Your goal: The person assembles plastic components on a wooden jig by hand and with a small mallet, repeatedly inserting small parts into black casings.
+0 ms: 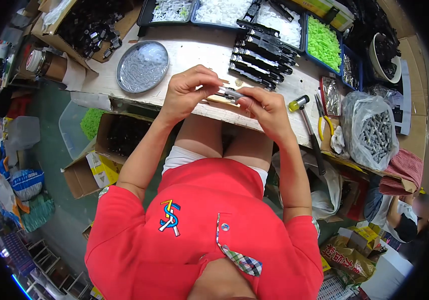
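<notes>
Near the front edge of the white table, my left hand (190, 92) pinches one end of a small grey and black part (230, 93). My right hand (264, 107) closes on the grey end of the same part, so both hands share it. Just beyond my right hand lies a stack of long black pieces (262, 55). A round metal dish (142, 66) with a clear, shiny content sits left of my left hand. To the right of my right hand are a hammer (310, 125) and yellow-handled pliers (324, 117).
Trays of white pieces (219, 12) and green pieces (323, 42) line the back. A plastic bag of grey parts (374, 135) stands at right, a box of black parts (92, 32) at back left. Another person (399, 217) shows at lower right.
</notes>
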A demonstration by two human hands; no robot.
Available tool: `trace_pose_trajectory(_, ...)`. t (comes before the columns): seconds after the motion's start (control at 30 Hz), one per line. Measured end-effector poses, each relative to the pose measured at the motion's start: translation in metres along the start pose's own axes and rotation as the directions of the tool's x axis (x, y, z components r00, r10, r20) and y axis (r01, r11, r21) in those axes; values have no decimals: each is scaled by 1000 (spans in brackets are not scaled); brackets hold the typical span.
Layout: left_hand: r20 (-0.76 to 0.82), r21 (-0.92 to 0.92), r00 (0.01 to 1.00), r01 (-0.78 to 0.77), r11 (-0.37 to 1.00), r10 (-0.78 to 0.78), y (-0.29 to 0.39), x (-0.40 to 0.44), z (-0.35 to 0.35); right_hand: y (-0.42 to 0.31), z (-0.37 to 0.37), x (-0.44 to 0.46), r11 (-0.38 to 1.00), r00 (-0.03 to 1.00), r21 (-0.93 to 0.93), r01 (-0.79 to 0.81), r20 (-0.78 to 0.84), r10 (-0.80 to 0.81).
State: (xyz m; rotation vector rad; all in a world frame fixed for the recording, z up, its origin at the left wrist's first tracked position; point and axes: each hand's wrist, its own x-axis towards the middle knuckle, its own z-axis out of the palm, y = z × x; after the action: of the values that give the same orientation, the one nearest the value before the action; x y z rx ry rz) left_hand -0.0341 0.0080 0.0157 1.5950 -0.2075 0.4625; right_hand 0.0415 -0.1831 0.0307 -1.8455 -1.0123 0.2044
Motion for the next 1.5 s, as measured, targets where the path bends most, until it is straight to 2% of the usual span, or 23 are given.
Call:
trace_pose_trajectory(0.03, 3, -1, 1000, 4, 1000, -4, 1, 0, 2, -3, -3, 0, 947, 973, 224, -228, 94, 212)
trace_pose_trajectory(0.07, 49, 56, 999, -27, 998, 25, 2, 1, 4, -4, -6, -2, 795, 894, 409, -447, 230, 385)
trace_pose_trajectory(0.1, 97, 111, 994, -63, 992, 52, 2, 1, 6, 1, -7, -2, 755, 879, 451, -475, 281, 385)
trace_pose_trajectory(0.17, 116, 86, 993, -28, 996, 18, -2, 1, 9, 1, -11, -5, 709, 866, 498, -499, 309, 393)
trace_pose_trajectory(0.23, 110, 105, 992, -72, 992, 60, -8, 2, 12, 8, -14, -12, 652, 855, 553, -519, 343, 389)
trace_pose_trajectory(0.27, 70, 117, 997, 16, 993, -25, -8, 1, 14, 13, -18, -17, 665, 858, 542, -514, 319, 403)
trace_pose_trajectory(0.3, 71, 116, 997, 21, 993, -30, -13, 1, 13, 17, -23, -22, 678, 861, 530, -508, 295, 414)
trace_pose_trajectory(0.37, -19, 423, 1000, 4, 906, 4, -32, -3, 14, 28, -32, -30, 656, 840, 527, -540, 288, 460)
trace_pose_trajectory(0.4, -55, 396, 997, 63, 916, -45, -35, -4, 18, 32, -36, -33, 634, 815, 519, -573, 283, 505)
trace_pose_trajectory(0.43, -51, 393, 998, 65, 917, -48, -38, -5, 21, 35, -39, -35, 610, 788, 513, -605, 276, 550)
trace_pose_trajectory(0.5, 3, 618, 1000, -3, 786, 2, -38, -6, 30, 38, -42, -35, 630, 787, 485, -607, 255, 562)
trace_pose_trajectory(0.63, -2, 690, 1000, 8, 723, -10, -43, -3, 46, 42, -45, -31, 639, 761, 421, -644, 267, 591)
trace_pose_trajectory(0.9, -19, 684, 997, 64, 726, -69, -45, -3, 49, 47, -40, -22, 633, 741, 387, -671, 333, 583)
trace_pose_trajectory(1.37, -44, 668, 996, 85, 739, -75, -47, -4, 49, 51, -34, -15, 724, 761, 242, -646, 275, 588)
trace_pose_trajectory(1.5, 31, 687, 999, -1, 726, -28, -48, -5, 47, 53, -33, -14, 689, 733, 251, -680, 260, 629)
